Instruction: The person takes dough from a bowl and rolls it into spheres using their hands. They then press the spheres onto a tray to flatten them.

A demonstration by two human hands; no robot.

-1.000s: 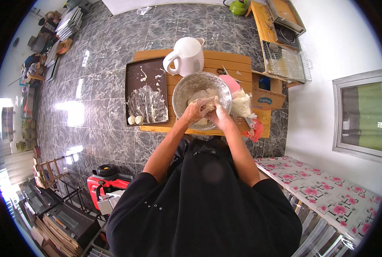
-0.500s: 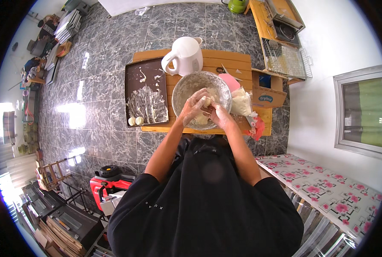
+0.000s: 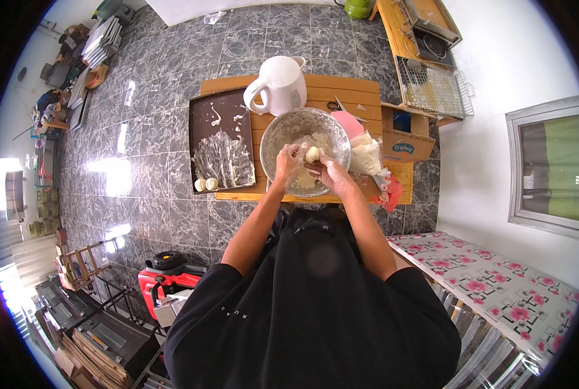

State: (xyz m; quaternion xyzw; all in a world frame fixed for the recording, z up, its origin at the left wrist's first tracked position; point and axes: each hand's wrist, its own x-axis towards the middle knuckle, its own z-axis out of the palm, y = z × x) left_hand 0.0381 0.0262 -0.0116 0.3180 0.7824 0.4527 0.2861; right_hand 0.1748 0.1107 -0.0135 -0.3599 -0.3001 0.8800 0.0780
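Note:
A small, pale dough ball (image 3: 312, 154) is held over a large metal mixing bowl (image 3: 271, 133). My left hand (image 3: 290, 163), dusted with flour, has its bent fingers against the ball's left side. From the right, my right hand (image 3: 333, 173) grips the same ball between thumb and fingers. More soft dough (image 3: 304, 182) lies in the bowl below, partly hidden by my hands. To the left is a dark baking tray (image 3: 221, 110) smeared with pale grease. Two ridged dough balls (image 3: 205, 184) sit side by side at its near left corner.
A white electric kettle (image 3: 281, 84) stands behind the bowl on the wooden table (image 3: 341, 85). Scissors (image 3: 335, 105), a pink round item (image 3: 348, 123) and a plastic bag of white flour-like stuff (image 3: 366, 155) lie to the right. Beyond the table's right edge is a cardboard box (image 3: 407, 144).
My left hand has turned and drawn slightly back from over the dough ball, so more of the ball shows. The right hand stays almost in place.

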